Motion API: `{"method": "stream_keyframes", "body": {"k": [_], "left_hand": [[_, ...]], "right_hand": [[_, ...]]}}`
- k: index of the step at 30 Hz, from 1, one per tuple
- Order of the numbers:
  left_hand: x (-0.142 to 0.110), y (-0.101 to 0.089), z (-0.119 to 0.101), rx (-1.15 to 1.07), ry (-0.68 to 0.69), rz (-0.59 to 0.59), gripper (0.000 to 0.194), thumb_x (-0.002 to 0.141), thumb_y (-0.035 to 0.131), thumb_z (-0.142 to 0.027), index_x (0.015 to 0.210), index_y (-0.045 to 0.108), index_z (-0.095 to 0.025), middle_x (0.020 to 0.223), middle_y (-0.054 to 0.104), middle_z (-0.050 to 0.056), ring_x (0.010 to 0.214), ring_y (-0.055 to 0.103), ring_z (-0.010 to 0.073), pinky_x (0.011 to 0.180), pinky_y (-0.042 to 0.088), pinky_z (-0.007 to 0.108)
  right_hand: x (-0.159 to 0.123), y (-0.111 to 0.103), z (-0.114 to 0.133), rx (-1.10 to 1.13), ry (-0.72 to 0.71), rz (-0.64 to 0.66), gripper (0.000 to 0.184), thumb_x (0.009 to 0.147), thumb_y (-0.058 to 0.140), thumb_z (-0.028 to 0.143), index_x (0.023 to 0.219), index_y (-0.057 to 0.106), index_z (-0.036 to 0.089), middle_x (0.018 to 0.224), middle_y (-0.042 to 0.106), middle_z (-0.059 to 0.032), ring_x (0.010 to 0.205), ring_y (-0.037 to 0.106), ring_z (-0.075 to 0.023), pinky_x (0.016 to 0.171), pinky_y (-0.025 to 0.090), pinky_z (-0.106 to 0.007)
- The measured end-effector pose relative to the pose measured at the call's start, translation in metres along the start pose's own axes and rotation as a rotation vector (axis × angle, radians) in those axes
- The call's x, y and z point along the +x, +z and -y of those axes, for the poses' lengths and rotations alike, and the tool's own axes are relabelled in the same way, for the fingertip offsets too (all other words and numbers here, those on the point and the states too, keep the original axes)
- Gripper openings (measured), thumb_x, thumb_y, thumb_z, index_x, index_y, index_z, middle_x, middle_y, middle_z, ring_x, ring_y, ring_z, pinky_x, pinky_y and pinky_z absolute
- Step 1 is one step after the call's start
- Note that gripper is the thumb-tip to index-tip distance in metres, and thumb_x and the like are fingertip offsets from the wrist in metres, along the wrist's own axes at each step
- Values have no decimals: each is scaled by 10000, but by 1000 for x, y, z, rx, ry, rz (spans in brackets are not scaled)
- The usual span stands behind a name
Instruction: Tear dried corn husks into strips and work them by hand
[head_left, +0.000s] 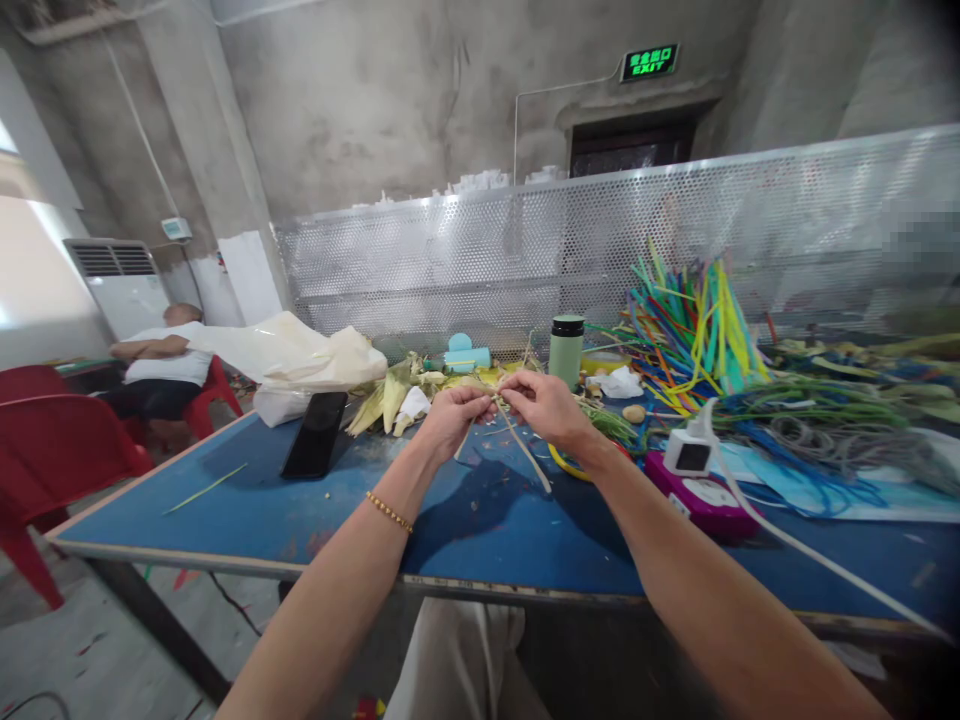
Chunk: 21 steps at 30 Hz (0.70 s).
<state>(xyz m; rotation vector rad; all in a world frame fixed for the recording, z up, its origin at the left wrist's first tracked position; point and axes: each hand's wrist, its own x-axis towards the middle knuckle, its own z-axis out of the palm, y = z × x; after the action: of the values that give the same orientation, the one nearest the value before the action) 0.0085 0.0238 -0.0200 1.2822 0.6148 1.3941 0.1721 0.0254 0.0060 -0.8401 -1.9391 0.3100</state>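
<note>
Thumb and fingers of my left hand (456, 418) pinch a thin pale strip of dried plant fibre (528, 452) above the blue table. Close beside it, my right hand (544, 402) pinches the same fibre, and the fingertips of both hands nearly meet. Two ends of the strip hang down below the fingers, the longer one slanting to the right. Exactly how the strip is crossed or twisted between the fingertips is too small to make out. Behind the hands lie dried husks (397, 392).
A black phone (315, 436) and white plastic bag (300, 355) are on the left. A green bottle (566, 352) stands behind my right hand. Coloured strips (697, 330), a purple power strip (701, 500) and its white cable lie right. A person (169, 360) sits at far left.
</note>
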Motion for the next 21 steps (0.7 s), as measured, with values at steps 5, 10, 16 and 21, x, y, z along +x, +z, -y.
{"method": "stream_keyframes", "body": {"k": [5, 10, 16, 21], "left_hand": [[0, -1, 0, -29, -33, 0, 62, 662, 699, -107, 643, 645, -83, 619, 622, 49, 560, 532, 88, 576, 366, 235], [-1, 0, 0, -27, -60, 1, 49, 661, 661, -73, 620, 634, -80, 608, 607, 47, 554, 520, 85, 573, 361, 231], [-3, 2, -1, 1, -63, 7, 97, 627, 636, -23, 565, 596, -86, 571, 575, 37, 532, 505, 87, 554, 348, 234], [-2, 1, -1, -34, -75, 5, 91, 625, 650, -24, 584, 595, -84, 583, 579, 37, 545, 515, 89, 553, 356, 232]], "right_hand": [[0, 0, 3, -36, -90, 20, 102, 811, 564, 177, 812, 664, 159, 740, 675, -35, 672, 611, -143, 638, 460, -255], [-1, 3, 1, -118, -176, -31, 99, 820, 551, 155, 816, 649, 163, 804, 656, -52, 735, 595, -156, 687, 446, -272], [-1, 5, -3, -193, -230, -43, 98, 831, 544, 131, 812, 634, 166, 804, 636, -52, 728, 565, -154, 696, 424, -272], [0, 5, -2, -207, -224, -51, 105, 830, 541, 128, 825, 641, 160, 825, 643, -61, 757, 575, -160, 708, 427, -273]]}}
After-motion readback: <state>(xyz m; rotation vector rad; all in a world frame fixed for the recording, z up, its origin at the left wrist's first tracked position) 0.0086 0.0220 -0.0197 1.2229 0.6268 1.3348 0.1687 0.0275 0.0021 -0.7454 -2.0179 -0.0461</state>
